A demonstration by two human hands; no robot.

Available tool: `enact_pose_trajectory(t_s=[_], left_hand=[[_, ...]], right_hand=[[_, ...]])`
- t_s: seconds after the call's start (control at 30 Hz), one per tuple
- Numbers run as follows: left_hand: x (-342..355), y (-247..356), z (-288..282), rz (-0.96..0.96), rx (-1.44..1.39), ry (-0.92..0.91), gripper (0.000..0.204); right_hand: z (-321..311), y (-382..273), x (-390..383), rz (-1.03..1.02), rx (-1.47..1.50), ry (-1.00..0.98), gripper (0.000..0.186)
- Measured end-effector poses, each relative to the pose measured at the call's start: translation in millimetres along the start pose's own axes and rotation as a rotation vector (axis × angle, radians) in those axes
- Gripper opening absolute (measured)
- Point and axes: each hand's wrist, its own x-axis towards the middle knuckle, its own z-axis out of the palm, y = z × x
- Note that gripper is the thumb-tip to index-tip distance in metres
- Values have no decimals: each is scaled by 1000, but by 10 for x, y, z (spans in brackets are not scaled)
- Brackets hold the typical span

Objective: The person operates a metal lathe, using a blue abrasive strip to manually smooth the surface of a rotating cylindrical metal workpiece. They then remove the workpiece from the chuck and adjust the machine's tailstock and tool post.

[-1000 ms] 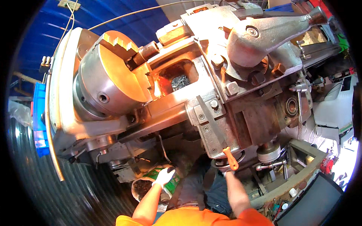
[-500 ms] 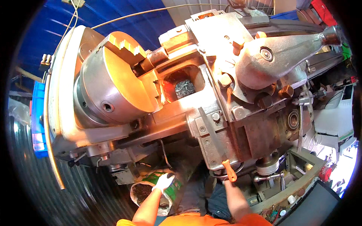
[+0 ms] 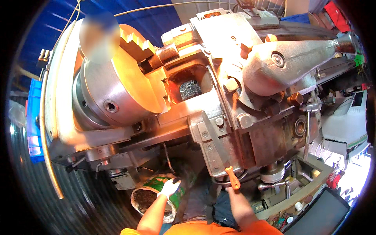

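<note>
My left hand (image 3: pixel 170 188), in a white glove with dark finger parts, is at the side of a green and white sack-like container (image 3: pixel 150 181) with dark contents. Its fingers look curled; whatever they hold, if anything, is hidden. My right forearm (image 3: pixel 241 205) reaches up to the front of the lathe carriage (image 3: pixel 213 154). The right hand itself is hidden near a dark curved rim, behind an orange handle. That handle belongs to a flat file (image 3: pixel 216 141), which lies across the carriage, its handle sticking out toward me.
A big lathe chuck (image 3: pixel 103 92) sits at the left, with a blurred round patch over its top. Metal chips (image 3: pixel 190 89) fill an opening in the bed. The tool post lever (image 3: pixel 278 60) juts rightward. A crank handle (image 3: pixel 274 185) protrudes at the front right.
The whole view has shifted slightly, so the lathe sits a little further left in the picture. Both arms keep about the same places, and the file still lies on the carriage.
</note>
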Motion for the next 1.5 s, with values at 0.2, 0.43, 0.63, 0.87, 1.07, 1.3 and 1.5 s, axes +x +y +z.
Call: enact_pose_trajectory(t_s=[0.2, 0.43, 0.63, 0.87, 1.07, 1.3, 1.5], left_hand=[[-43, -89, 2, 62, -34, 53, 42], [117, -298, 67, 74, 57, 60, 42], [120, -79, 13, 113, -61, 108, 43], [63, 221, 112, 108, -52, 29, 49], [94, 507, 657, 405, 285, -280, 55], [-57, 1287, 1672, 704, -332, -593, 49], [310, 1329, 2596, 429, -920, -704, 35]], right_hand=[[-944, -595, -539, 24, -1150, 524, 49], [447, -429, -817, 225, 60, -116, 50], [-463, 685, 533, -80, 513, -32, 48], [-691, -514, -645, -91, -1256, 743, 50], [-402, -874, -1117, -171, -588, 507, 37], [-853, -926, -1700, 32, -548, 383, 49], [-1825, -251, -2224, 203, -210, 509, 27]])
